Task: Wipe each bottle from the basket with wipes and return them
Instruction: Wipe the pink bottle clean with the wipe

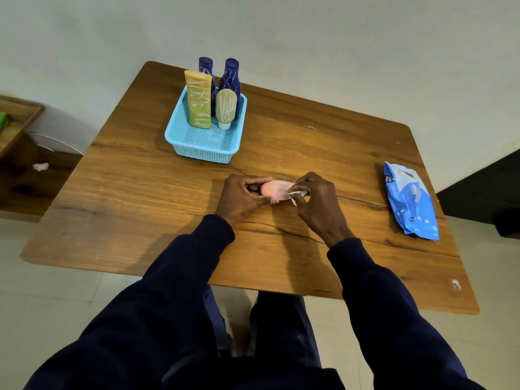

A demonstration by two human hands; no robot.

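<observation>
A small pink bottle [274, 190] lies sideways over the middle of the wooden table [140, 206]. My left hand [242, 197] grips its left end. My right hand [316, 204] pinches a white wipe [297, 195] against the bottle's right end. Farther back stands a light blue basket [205, 152]. It holds two dark blue bottles [231, 77], a tall yellow tube [199, 99] and a small cream tube [225, 108], all upright with white marks on them.
A blue pack of wipes [408, 201] lies near the table's right edge. A crumpled white wipe [40, 166] lies on the low wooden shelf at the left. A white scrap [455, 284] sits at the table's front right corner.
</observation>
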